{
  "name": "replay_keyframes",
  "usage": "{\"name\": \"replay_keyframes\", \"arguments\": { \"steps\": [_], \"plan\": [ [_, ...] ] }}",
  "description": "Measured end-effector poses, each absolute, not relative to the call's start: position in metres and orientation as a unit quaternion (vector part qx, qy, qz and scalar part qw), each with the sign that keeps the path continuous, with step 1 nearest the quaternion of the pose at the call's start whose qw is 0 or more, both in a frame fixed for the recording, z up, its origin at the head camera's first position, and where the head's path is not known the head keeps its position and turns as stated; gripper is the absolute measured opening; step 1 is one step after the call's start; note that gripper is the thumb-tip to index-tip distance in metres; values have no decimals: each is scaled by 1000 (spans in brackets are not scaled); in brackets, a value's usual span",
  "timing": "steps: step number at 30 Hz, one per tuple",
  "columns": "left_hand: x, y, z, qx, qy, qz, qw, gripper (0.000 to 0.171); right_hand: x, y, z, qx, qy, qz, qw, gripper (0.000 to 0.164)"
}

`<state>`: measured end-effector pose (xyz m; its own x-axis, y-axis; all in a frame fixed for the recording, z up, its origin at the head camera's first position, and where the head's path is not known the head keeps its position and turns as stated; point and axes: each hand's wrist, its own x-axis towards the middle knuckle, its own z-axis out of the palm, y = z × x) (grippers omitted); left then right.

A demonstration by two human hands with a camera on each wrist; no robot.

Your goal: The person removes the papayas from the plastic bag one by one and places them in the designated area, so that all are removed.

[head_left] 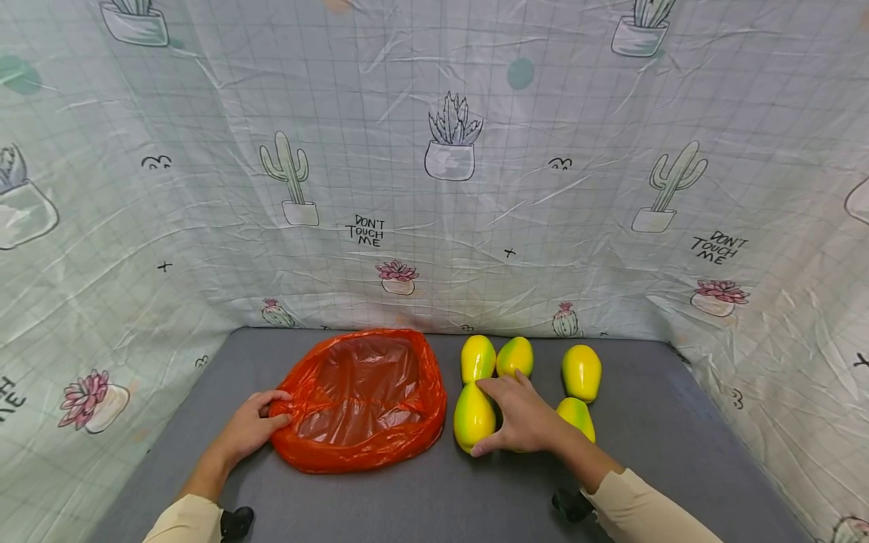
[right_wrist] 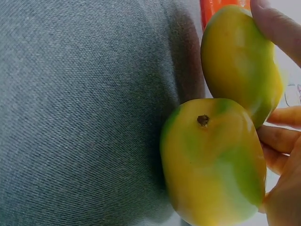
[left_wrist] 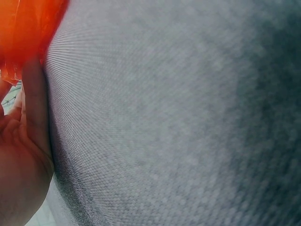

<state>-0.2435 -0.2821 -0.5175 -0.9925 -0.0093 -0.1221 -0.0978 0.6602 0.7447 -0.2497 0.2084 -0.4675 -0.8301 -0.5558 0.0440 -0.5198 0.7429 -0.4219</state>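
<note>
An orange-red plastic bag (head_left: 428, 434) lies spread on the grey table, its mouth a wide rolled ring. My left hand (head_left: 247, 430) holds the bag's left rim between thumb and fingers; the left wrist view shows that hand (left_wrist: 26, 141) beside the orange plastic (left_wrist: 28, 28). Right of the bag, my right hand (head_left: 526, 415) grips a yellow-green mango (head_left: 474, 418), thumb on the near side and fingertips on the far side. In the right wrist view the thumb touches this mango (right_wrist: 235, 56). Another mango (right_wrist: 214, 165) sits close under the palm, mostly hidden in the head view.
Two mangoes, one left (head_left: 478, 358) and one right (head_left: 514, 356), lie behind the gripped one. To the right are a far mango (head_left: 581, 373) and a nearer mango (head_left: 575, 416), partly behind the right wrist. A cactus-print sheet (head_left: 468, 249) hangs around the table (head_left: 380, 505).
</note>
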Motion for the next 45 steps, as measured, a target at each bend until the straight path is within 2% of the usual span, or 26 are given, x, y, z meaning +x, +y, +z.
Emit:
{"name": "replay_keyframes", "arguments": {
  "steps": [17,32,45],
  "plan": [
    [-244,-283,-519,-32,913,402,58,42,-245,208,-472,-305,940,-153,22,106],
    [-242,-282,-518,-29,912,407,51,41,-246,219,-462,-309,934,-178,-8,96],
    [-245,-282,-518,-31,913,403,58,42,-259,238,-448,-236,936,-261,8,92]
  ]
}}
